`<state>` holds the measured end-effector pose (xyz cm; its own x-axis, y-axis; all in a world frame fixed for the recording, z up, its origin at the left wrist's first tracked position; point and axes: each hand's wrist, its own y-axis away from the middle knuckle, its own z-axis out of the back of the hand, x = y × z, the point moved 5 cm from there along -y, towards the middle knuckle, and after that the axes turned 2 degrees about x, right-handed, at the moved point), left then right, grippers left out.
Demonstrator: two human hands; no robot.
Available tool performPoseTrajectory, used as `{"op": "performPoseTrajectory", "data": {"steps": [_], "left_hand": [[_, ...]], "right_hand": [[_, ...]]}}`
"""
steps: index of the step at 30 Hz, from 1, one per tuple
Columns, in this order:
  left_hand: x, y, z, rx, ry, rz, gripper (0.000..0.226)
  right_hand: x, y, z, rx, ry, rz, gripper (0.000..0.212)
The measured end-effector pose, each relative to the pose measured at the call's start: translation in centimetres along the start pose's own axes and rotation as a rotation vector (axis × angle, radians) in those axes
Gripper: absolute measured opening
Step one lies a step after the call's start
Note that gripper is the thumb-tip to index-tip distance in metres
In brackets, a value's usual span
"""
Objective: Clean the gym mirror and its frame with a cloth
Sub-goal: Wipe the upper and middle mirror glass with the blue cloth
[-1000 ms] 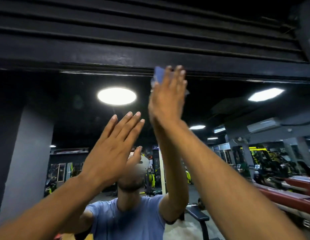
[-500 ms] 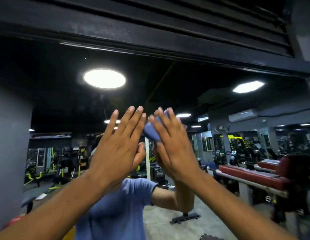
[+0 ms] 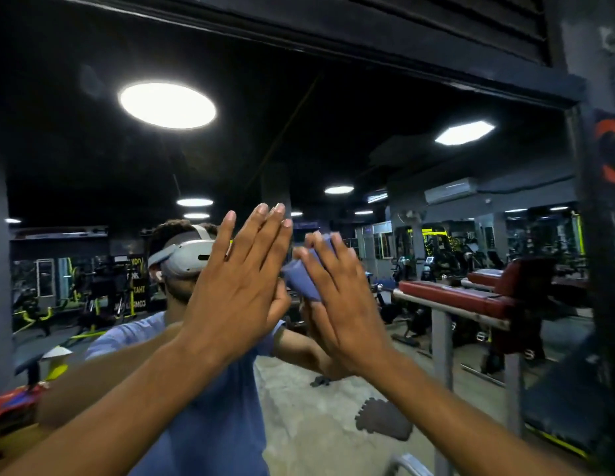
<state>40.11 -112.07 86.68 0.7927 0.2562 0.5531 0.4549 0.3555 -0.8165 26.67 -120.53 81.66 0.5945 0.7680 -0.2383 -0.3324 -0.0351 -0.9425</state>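
The large gym mirror (image 3: pixel 299 149) fills the view, with its black frame (image 3: pixel 385 53) running across the top and down the right side. My right hand (image 3: pixel 340 297) lies flat with straight fingers and presses a folded blue cloth (image 3: pixel 300 278) against the glass at mid height. Just left of it, my left hand (image 3: pixel 237 286) rests flat on the mirror with its fingers straight and together. The two hands sit side by side, nearly touching. Most of the cloth is hidden under my right palm.
A dark slatted panel (image 3: pixel 470 15) sits above the frame. The right frame post (image 3: pixel 597 269) carries an orange sticker (image 3: pixel 611 149). The glass reflects a person in a blue shirt, ceiling lights, red padded benches and gym machines.
My right hand has slid the cloth down from the top edge of the mirror to beside my left hand. The view has tilted down and to the right.
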Motion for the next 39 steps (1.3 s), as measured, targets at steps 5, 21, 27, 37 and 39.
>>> {"op": "performPoseTrajectory", "data": {"steps": [5,21,27,37,39], "left_hand": [[-3.8,0.7,-1.8,0.058,-0.04,-0.12,0.082],[-5.7,-1.3,-1.9,0.05,-0.018,-0.004,0.081],[-3.6,-0.3,-1.0,0.046,-0.042,-0.049,0.076],[4.6,0.6,0.7,0.059,-0.098,0.065,0.079],[6.3,0.9,1.4,0.012,-0.079,0.097,0.077]], "right_hand": [[-11.3,-0.7,2.6,-0.226,-0.09,-0.504,0.06],[-13.7,-0.4,2.9,-0.335,-0.165,-0.667,0.061],[-4.5,5.2,0.1,0.054,-0.033,0.034,0.065],[-1.3,-7.8,1.0,-0.125,-0.082,-0.183,0.066],[3.0,-4.5,-0.5,-0.027,-0.026,0.083,0.066]]}}
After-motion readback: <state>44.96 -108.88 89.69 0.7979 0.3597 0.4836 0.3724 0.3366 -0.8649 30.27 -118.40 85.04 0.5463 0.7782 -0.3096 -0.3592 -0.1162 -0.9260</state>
